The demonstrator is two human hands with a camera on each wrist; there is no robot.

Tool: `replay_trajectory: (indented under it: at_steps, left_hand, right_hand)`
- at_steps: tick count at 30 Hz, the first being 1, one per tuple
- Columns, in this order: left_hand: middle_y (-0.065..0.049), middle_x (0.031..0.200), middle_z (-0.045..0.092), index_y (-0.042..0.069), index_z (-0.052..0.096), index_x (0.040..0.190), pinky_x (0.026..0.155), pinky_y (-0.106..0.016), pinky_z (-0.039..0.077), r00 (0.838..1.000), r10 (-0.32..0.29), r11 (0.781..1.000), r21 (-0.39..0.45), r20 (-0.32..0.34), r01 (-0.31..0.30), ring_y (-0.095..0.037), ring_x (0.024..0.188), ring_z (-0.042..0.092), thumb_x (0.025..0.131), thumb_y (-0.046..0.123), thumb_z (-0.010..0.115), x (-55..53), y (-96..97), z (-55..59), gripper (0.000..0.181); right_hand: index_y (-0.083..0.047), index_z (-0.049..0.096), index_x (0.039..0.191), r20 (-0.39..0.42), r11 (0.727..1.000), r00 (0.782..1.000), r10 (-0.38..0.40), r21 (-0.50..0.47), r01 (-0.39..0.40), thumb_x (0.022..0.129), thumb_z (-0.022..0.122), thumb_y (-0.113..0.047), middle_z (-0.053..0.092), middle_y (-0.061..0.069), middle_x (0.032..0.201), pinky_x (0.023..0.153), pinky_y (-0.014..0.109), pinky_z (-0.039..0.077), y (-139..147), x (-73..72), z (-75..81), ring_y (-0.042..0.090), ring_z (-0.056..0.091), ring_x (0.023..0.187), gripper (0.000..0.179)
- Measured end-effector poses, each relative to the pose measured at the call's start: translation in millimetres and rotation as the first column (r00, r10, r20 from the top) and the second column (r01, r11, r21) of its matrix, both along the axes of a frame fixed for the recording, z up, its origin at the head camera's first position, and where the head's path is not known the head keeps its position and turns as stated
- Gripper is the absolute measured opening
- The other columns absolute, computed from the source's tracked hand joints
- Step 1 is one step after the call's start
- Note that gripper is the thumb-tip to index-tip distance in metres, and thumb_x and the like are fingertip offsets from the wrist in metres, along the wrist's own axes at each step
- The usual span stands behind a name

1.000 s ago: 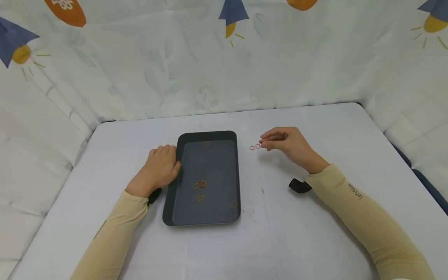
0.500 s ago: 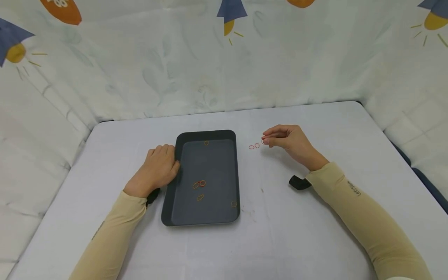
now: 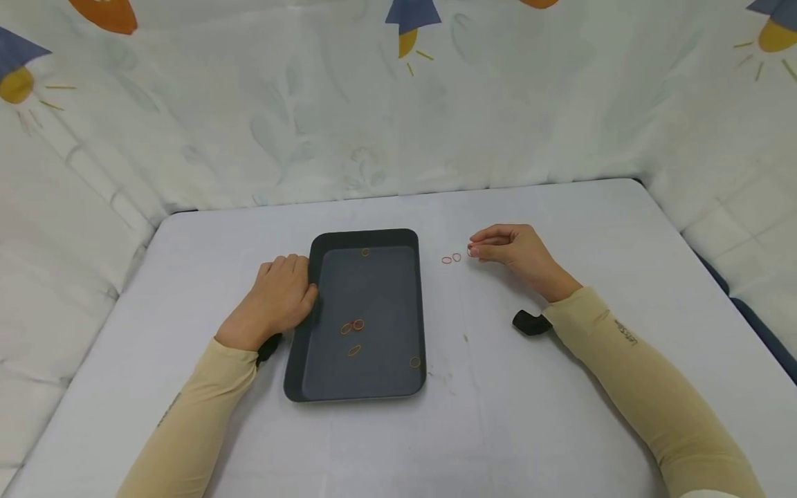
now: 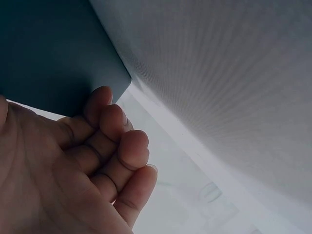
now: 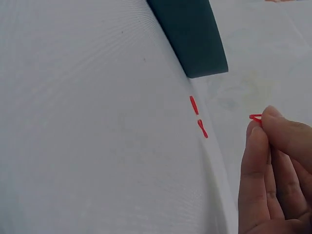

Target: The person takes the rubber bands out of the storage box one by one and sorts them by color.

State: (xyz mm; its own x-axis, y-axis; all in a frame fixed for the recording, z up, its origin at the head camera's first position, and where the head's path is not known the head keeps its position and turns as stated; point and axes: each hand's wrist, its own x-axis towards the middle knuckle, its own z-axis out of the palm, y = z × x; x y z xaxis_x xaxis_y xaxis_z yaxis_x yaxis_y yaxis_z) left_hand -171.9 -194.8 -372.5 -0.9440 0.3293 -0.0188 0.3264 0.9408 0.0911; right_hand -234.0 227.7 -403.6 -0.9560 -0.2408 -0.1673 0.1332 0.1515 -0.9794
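Note:
A dark grey baking tray (image 3: 380,290) lies on the table, with several thin yellow and orange rubber bands (image 3: 354,351) spread over its bottom. My left hand (image 3: 274,301) holds the tray's left rim, thumb over the edge; in the left wrist view its curled fingers (image 4: 131,146) lie against the outer wall. To the right of the tray, my right hand (image 3: 517,256) pinches a red rubber band (image 5: 255,116) between thumb and forefinger, raised over the table. Two more red rubber bands (image 3: 446,260) lie side by side between the tray and that hand.
A white cloth covers the table (image 3: 548,415), whose far edge meets a pale printed curtain (image 3: 336,104). Black wrist straps show under both wrists, the right strap (image 3: 531,323) sticking out to the side. Small brownish marks dot the cloth right of the tray.
My right hand has drawn slightly right, away from the two red bands on the table, with the pinched band in it. The left hand keeps its place on the tray; the view has shifted slightly.

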Motion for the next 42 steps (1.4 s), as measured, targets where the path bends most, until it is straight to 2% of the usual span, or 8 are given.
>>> replay_trajectory:
  at_steps: [7,14,21,28,34,42]
  left_hand:
    - [-0.017,0.094,0.053,-0.004,0.050,0.105,0.088,-0.055,0.039,1.000,-0.008,1.000,0.000,-0.015,0.008,-0.038,0.094,0.050,0.100,0.017,0.043,-1.6,-1.7,-1.1,0.023]
    - [-0.017,0.097,0.054,-0.004,0.050,0.108,0.092,-0.057,0.038,1.000,-0.006,1.000,0.007,0.004,0.006,-0.039,0.097,0.051,0.101,0.018,0.042,-1.9,0.0,-3.8,0.024]
    - [-0.017,0.098,0.053,-0.004,0.050,0.110,0.092,-0.056,0.039,1.000,-0.015,1.000,-0.003,-0.005,0.015,-0.037,0.096,0.051,0.102,0.018,0.041,-1.3,4.0,-5.2,0.026]
    - [-0.018,0.099,0.054,-0.006,0.050,0.113,0.094,-0.057,0.039,1.000,-0.015,1.000,-0.012,0.022,0.015,-0.039,0.099,0.051,0.102,0.019,0.041,0.0,5.1,-0.3,0.029]
    - [-0.018,0.100,0.054,-0.007,0.050,0.114,0.094,-0.058,0.039,1.000,-0.015,1.000,-0.008,0.021,0.016,-0.040,0.100,0.052,0.101,0.019,0.042,0.6,4.8,2.6,0.030]
    - [-0.017,0.098,0.053,-0.005,0.050,0.112,0.094,-0.057,0.038,1.000,-0.024,1.000,-0.002,0.011,0.024,-0.039,0.098,0.051,0.102,0.019,0.042,-0.7,5.2,-2.1,0.027]
  right_hand:
    - [-0.005,0.073,0.121,0.046,0.998,0.999,-0.018,0.058,0.015,0.084,0.086,-0.023,0.080,-0.006,0.102,0.091,0.022,0.058,0.1,-3.9,2.0,0.009,0.075,0.096,0.043]
    - [-0.008,0.073,0.121,0.080,0.991,0.997,-0.022,0.136,0.011,0.084,0.087,-0.028,0.080,-0.008,0.099,0.088,0.021,0.056,-2.2,-10.9,2.9,0.009,0.075,0.090,0.045]
    - [-0.005,0.074,0.118,0.110,0.986,0.994,-0.016,0.169,-0.003,0.084,0.086,-0.022,0.080,-0.007,0.093,0.084,0.021,0.055,-3.2,-14.2,4.3,0.010,0.071,0.078,0.039]
    - [-0.010,0.077,0.112,0.115,0.954,0.993,-0.023,0.299,-0.012,0.081,0.088,-0.023,0.079,-0.008,0.084,0.082,0.023,0.052,-5.1,-12.7,10.4,0.010,0.070,0.072,0.035]
    - [-0.012,0.079,0.108,0.069,0.935,0.998,-0.005,0.354,-0.020,0.082,0.086,-0.023,0.079,-0.007,0.084,0.076,0.026,0.056,-9.8,-13.3,12.3,0.012,0.070,0.072,0.029]
    - [-0.018,0.081,0.108,0.058,0.898,0.998,0.009,0.439,-0.034,0.084,0.084,-0.027,0.081,-0.007,0.091,0.077,0.026,0.055,-9.5,-10.7,14.3,0.011,0.072,0.078,0.026]
